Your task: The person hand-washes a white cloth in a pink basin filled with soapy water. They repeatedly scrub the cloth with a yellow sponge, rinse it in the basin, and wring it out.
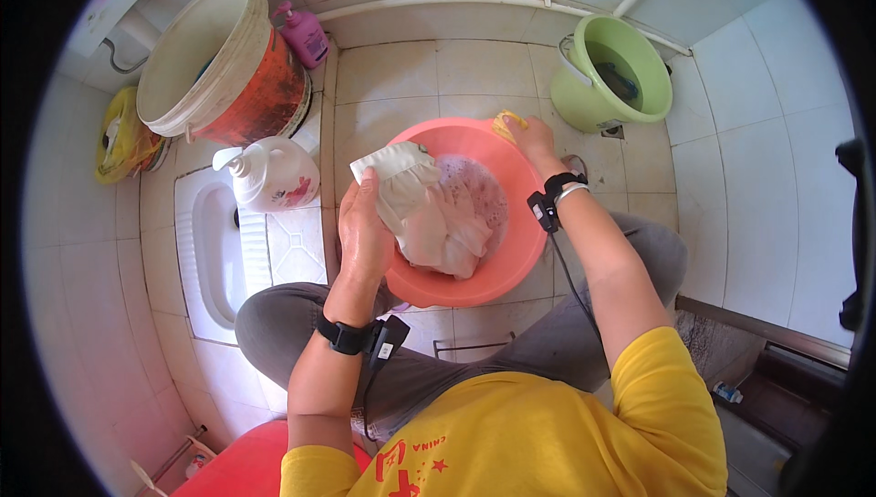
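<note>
A pink plastic basin [527, 244] stands on the floor between my knees, holding foamy water. A wet whitish cloth garment [445, 230] lies partly in that water. My left hand [366, 226] grips the garment's gathered, banded end at the basin's left side, thumb on top. At the basin's upper right rim, my right hand [534, 137] is closed around a small yellow object [506, 124], perhaps a soap bar or a sponge; my fingers partly hide it. Both wrists wear black straps with small devices and cables.
Behind the basin at right is a green bucket [564, 90] with dark cloth in water. At left are a large worn bucket [236, 103], a white pump bottle [277, 175], a pink pump bottle [306, 37] and a squat toilet [222, 250]. Tiled walls enclose the floor.
</note>
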The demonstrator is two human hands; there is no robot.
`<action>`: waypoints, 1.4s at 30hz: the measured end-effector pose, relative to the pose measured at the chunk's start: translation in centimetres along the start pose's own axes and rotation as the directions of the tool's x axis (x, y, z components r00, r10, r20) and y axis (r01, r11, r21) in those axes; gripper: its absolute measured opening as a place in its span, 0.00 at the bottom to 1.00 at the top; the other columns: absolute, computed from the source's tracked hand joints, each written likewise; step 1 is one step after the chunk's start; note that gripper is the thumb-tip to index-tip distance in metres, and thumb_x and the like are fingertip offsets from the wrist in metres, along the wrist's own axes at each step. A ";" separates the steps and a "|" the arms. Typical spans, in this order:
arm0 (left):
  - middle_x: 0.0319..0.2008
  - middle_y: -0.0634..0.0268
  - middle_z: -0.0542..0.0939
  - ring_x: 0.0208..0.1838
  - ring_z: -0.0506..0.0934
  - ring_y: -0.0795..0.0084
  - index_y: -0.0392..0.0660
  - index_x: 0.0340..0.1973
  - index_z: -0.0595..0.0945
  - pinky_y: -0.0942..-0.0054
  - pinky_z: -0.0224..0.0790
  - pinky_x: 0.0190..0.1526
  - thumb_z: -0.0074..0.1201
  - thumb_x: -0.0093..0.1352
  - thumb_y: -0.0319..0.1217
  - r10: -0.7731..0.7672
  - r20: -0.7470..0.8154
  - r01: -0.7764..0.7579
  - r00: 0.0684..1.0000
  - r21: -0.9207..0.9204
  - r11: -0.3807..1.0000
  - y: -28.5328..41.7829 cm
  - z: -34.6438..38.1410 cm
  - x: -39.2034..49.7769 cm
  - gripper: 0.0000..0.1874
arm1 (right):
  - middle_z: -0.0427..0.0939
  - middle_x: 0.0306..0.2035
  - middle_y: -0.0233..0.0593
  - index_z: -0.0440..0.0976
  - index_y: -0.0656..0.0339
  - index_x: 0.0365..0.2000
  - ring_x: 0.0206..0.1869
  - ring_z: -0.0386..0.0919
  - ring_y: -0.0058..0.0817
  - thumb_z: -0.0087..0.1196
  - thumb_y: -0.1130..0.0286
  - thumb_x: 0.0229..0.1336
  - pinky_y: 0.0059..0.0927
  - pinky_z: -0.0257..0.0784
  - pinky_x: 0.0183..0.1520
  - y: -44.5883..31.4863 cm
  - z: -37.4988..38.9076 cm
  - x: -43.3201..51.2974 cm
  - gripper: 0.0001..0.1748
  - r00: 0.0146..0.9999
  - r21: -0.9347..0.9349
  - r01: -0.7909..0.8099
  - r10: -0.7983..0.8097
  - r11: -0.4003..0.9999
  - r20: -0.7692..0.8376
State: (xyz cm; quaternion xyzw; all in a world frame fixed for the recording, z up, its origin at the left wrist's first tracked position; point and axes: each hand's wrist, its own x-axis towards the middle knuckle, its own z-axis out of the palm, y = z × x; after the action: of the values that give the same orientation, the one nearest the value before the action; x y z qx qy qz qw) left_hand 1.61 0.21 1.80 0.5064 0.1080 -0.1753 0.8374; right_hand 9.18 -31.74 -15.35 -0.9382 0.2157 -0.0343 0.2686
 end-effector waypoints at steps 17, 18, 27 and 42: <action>0.47 0.56 0.77 0.49 0.76 0.68 0.33 0.50 0.72 0.70 0.67 0.52 0.39 0.74 0.40 -0.022 -0.027 0.019 0.999 -0.098 0.995 -0.7 0.4 0.1 0.21 | 0.77 0.24 0.58 0.79 0.67 0.28 0.31 0.77 0.51 0.52 0.46 0.55 0.44 0.70 0.35 0.6 0.7 -1.2 0.28 0.998 0.259 0.021 -0.006 0.966 -0.057; 0.48 0.55 0.77 0.50 0.76 0.66 0.33 0.50 0.72 0.69 0.66 0.53 0.38 0.74 0.39 -0.029 -0.037 0.025 0.999 -0.089 0.996 -0.6 0.4 0.0 0.21 | 0.77 0.25 0.58 0.79 0.66 0.28 0.31 0.77 0.51 0.51 0.46 0.55 0.44 0.70 0.36 0.7 0.7 -1.2 0.28 0.997 0.260 0.029 -0.010 0.965 -0.074; 0.47 0.56 0.77 0.50 0.75 0.67 0.33 0.48 0.73 0.70 0.65 0.54 0.38 0.73 0.38 -0.046 -0.005 0.046 0.999 -0.072 0.996 -0.8 0.2 -0.1 0.19 | 0.78 0.27 0.59 0.79 0.66 0.33 0.35 0.78 0.52 0.45 0.47 0.59 0.44 0.70 0.40 0.4 0.2 -0.8 0.29 0.999 0.178 -0.029 0.035 0.984 -0.029; 0.47 0.58 0.78 0.49 0.76 0.67 0.35 0.49 0.74 0.68 0.67 0.53 0.44 0.73 0.37 -0.068 0.099 0.087 0.993 -0.197 0.977 -1.1 1.0 0.2 0.18 | 0.77 0.30 0.49 0.76 0.64 0.37 0.34 0.76 0.38 0.40 0.47 0.64 0.38 0.69 0.38 -5.9 -1.9 -2.0 0.29 0.993 0.357 0.098 -0.069 0.929 -0.093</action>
State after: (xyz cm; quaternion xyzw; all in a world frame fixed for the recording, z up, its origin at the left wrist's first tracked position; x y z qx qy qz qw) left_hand 1.36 -1.12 1.31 0.4060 0.1064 -0.2192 0.8808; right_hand 9.29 -27.28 -10.53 -0.8791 0.1760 -0.1216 0.4260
